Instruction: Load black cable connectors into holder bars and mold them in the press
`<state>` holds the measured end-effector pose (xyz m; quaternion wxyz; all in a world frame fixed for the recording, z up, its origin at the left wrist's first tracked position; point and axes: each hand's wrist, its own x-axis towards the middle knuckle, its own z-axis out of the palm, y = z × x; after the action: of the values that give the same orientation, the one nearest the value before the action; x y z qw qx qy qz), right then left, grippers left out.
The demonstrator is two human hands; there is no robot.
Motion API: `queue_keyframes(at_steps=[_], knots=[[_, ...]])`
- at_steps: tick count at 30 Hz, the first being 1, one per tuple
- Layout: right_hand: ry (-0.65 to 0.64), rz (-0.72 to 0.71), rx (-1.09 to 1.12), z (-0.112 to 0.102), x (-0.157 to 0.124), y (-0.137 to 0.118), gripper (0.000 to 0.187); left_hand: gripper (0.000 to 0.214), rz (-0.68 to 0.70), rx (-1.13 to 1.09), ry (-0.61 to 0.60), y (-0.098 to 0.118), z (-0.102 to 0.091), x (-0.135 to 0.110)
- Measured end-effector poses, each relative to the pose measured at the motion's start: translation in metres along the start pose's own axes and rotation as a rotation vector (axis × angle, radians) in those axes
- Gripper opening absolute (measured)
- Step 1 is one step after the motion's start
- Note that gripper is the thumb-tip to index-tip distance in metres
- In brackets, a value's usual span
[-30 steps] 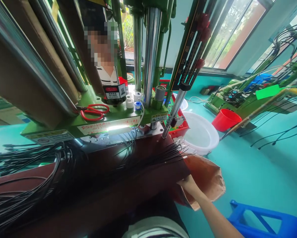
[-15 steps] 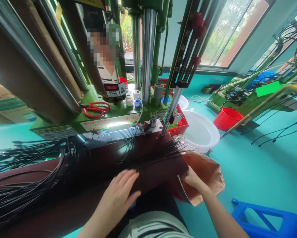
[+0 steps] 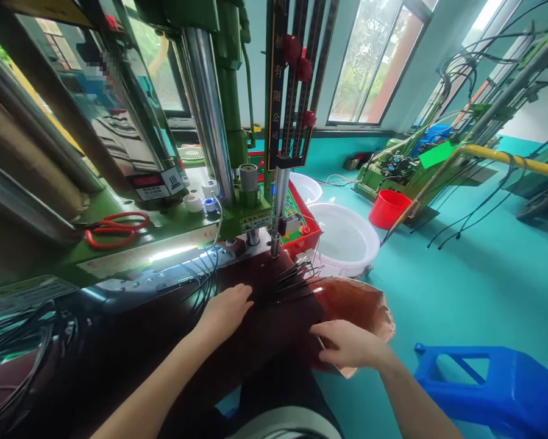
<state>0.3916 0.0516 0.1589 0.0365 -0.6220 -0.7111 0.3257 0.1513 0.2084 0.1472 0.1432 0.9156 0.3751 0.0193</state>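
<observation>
My left hand (image 3: pixel 228 309) is over the dark red worktop (image 3: pixel 250 341), its fingers curled round the left end of a bundle of thin black cables (image 3: pixel 296 281). The cables point right, and their pale tips gather near the worktop's right edge. Beside that edge my right hand (image 3: pixel 347 344) hangs over the near rim of a brown paper bag (image 3: pixel 374 305). Its thumb and forefinger are apart, with nothing visible held between them. A few more black cables (image 3: pixel 203 283) lie at the machine's metal mould strip (image 3: pixel 164 274), left of my left hand.
Red-handled scissors (image 3: pixel 116 230) lie on the green machine bed (image 3: pixel 237 224), near white and blue tape rolls (image 3: pixel 209 205). Rightward stand a red control box (image 3: pixel 301 241), a white tub (image 3: pixel 374 244), a red bucket (image 3: pixel 387 209) and a blue stool (image 3: pixel 497 378). Dark cables (image 3: pixel 22 347) pile at left.
My view has turned right. My left hand has moved forward onto the cable bundle and its fingers have closed. My right hand has risen from the bag's rim, thumb and forefinger now apart.
</observation>
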Motion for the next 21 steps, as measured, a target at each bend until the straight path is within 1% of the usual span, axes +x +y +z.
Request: queue_keyframes(at_steps=[3, 5, 7, 9, 10, 12, 13, 15, 16, 17, 18, 19, 21], knots=[[-0.021, -0.169, 0.149, -0.01, -0.003, -0.019, 0.04, 0.015, -0.061, -0.279, 0.134, -0.004, -0.013, -0.005], [-0.026, -0.267, 0.331, -0.007, 0.004, -0.031, 0.038, 0.015, -0.093, -0.458, 0.169, -0.006, -0.025, -0.01], [-0.053, -0.342, 0.624, 0.004, 0.019, -0.043, 0.037, 0.02, -0.139, -0.643, 0.139, -0.006, -0.037, -0.016], [-0.06, -0.383, 1.01, 0.014, 0.041, -0.056, 0.044, 0.023, -0.178, -0.774, 0.097, -0.003, -0.046, -0.023], [-0.03, -0.402, 1.197, 0.017, 0.053, -0.064, 0.05, 0.023, -0.179, -0.794, 0.088, -0.001, -0.049, -0.027], [0.101, -0.446, 1.497, 0.013, 0.076, -0.078, 0.059, 0.022, -0.161, -0.727, 0.106, 0.006, -0.051, -0.036], [0.185, -0.471, 1.609, 0.007, 0.084, -0.085, 0.058, 0.022, -0.152, -0.668, 0.124, 0.01, -0.049, -0.042], [0.332, -0.496, 1.771, -0.011, 0.095, -0.096, 0.046, 0.021, -0.173, -0.585, 0.159, 0.018, -0.039, -0.058], [0.379, -0.498, 1.818, -0.021, 0.096, -0.099, 0.037, 0.021, -0.202, -0.573, 0.178, 0.022, -0.032, -0.067], [0.39, -0.501, 1.832, -0.028, 0.096, -0.102, 0.029, 0.022, -0.24, -0.587, 0.195, 0.025, -0.023, -0.078], [0.354, -0.516, 1.812, -0.034, 0.094, -0.103, 0.023, 0.023, -0.277, -0.623, 0.208, 0.028, -0.013, -0.089], [0.268, -0.541, 1.763, -0.037, 0.092, -0.104, 0.023, 0.026, -0.303, -0.685, 0.218, 0.031, -0.004, -0.101], [-0.001, -0.621, 1.582, -0.035, 0.088, -0.105, 0.032, 0.029, -0.312, -0.917, 0.182, 0.037, 0.013, -0.121]])
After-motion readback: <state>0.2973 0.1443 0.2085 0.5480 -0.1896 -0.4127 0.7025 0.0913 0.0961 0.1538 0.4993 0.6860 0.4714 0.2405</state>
